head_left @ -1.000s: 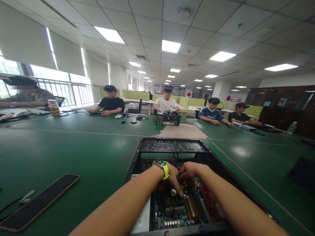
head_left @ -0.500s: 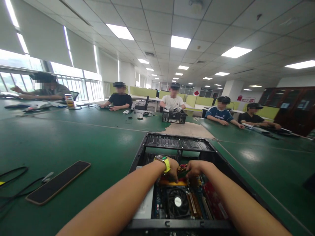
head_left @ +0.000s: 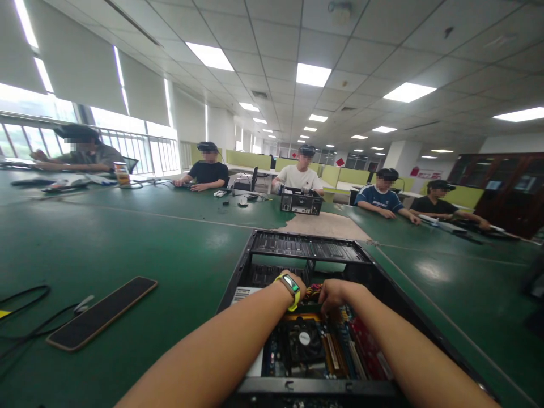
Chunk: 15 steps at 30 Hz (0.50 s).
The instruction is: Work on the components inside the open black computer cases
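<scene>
An open black computer case [head_left: 314, 387] lies in front of me, and both my hands reach into it. My left hand [head_left: 297, 279], with a yellow-strapped watch on its wrist, is over the middle of the case; its fingers are mostly hidden. Close by on the right, my right hand [head_left: 334, 293] has its fingers bent down and drawn together; what is in them is hidden. Coloured wires [head_left: 313, 291] run between the two hands. Nearer to me sit the processor fan [head_left: 305, 339] and brown memory slots [head_left: 332, 352]. A red circuit card [head_left: 366, 345] stands to their right.
On the green table [head_left: 182, 255] at left lies a long dark flat bar [head_left: 102, 313] beside black cables [head_left: 40, 331]. Across the table, a person in a white shirt is behind another computer case [head_left: 301, 202]. Several other people sit around the table's far side.
My left hand has shifted slightly up and left, its wrist turning so the watch face shows more. My right hand has moved slightly, its fingers lower and closer together.
</scene>
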{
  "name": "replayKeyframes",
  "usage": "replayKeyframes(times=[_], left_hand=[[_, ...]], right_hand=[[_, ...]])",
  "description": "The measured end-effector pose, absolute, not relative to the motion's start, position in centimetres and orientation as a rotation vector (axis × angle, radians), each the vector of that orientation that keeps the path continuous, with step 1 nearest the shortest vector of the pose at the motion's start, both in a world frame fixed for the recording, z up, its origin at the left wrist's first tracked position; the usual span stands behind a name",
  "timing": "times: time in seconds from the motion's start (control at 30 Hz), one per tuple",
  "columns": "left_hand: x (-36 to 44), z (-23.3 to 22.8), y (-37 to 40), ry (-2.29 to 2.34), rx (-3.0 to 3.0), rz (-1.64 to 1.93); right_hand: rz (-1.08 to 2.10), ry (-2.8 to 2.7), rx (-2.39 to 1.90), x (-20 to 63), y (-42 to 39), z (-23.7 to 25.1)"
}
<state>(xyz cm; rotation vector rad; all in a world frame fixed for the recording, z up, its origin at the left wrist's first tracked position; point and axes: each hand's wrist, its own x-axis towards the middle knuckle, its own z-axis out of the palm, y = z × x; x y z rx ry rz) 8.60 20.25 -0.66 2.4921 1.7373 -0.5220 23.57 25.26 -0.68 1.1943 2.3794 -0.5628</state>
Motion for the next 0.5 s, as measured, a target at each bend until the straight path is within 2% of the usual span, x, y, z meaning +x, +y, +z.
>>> replayKeyframes(times=[0.23, 0.4, 0.5], left_hand=[[8.9, -0.7, 20.1, 1.727, 2.494, -0.576], [8.8, 4.4, 16.4, 1.717, 2.554, -0.454], [7.2, 7.5, 10.0, 1.681, 2.686, -0.093]], right_hand=[[-0.520, 2.412, 1.211, 23.6, 25.4, -0.9], [-0.391, 2.518, 1.238, 22.8, 22.0, 3.6], [-0.288, 2.826, 1.241, 23.6, 15.9, 6.2]])
